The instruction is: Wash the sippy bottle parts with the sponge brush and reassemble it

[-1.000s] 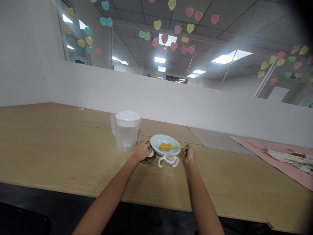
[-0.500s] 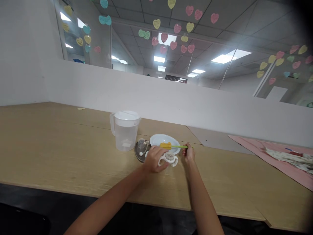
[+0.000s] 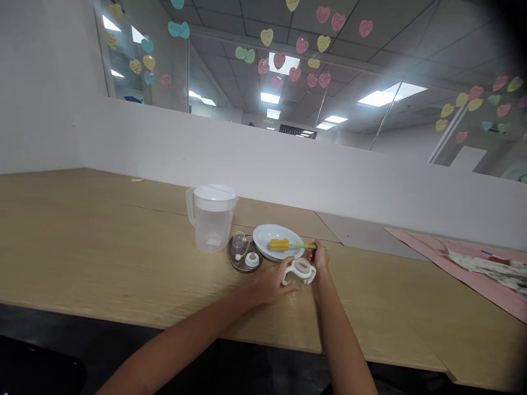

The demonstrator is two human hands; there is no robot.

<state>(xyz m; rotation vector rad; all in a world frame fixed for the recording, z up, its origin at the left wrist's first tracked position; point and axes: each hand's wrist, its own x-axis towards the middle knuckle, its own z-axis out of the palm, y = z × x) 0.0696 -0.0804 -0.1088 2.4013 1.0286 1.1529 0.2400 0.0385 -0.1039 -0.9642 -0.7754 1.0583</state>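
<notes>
My left hand (image 3: 272,283) has its thumb and fingers around the left side of a clear baby bottle (image 3: 297,280) with a white two-handled collar. The bottle's mouth is uncovered and faces up. In my right hand (image 3: 318,255) is the green handle of a bottle brush (image 3: 279,244); its yellow sponge head lies over the white bowl (image 3: 263,235). Left of the bowl, a dark round tray (image 3: 233,262) holds a clear dome cap (image 3: 239,240), a white ring (image 3: 252,259) and a thin straw piece (image 3: 247,246).
A lidded clear plastic pitcher (image 3: 213,225) with liquid stands left of the tray. At the right, a pink cloth (image 3: 428,249) carries a patterned fabric (image 3: 480,265). The wooden table (image 3: 123,252) meets a white wall with a window behind.
My left hand has moved right and closed round the baby bottle, which now sits further right. The white ring on the tray has come into view. My right hand has hardly moved.
</notes>
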